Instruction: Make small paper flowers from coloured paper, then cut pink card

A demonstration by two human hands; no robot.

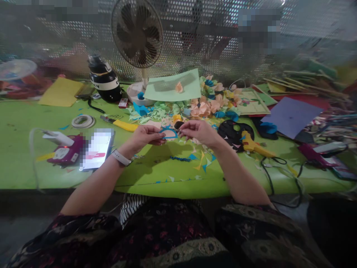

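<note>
My left hand [150, 136] pinches a small half-round paper piece [169, 133], peach in the middle with a blue rim. Close by on its right, the fingertips of my right hand [196, 132] are closed together. A small dark object [179, 125] shows at those fingertips; its kind is too unclear to name. Both hands are above the green table [156, 163]. Beneath them lie a row of dark blue bits [180, 159] and scattered paper scraps [205, 163]. Beyond the hands is a heap of folded paper flowers [205, 106] in peach, blue, green and yellow.
A yellow glue gun [256, 146] lies on the right beside a black disc [227, 130]. To the left are a yellow cutter [125, 125], a tape roll [83, 121] and a phone [97, 149]. A fan [137, 31] and a black bottle [105, 80] stand behind.
</note>
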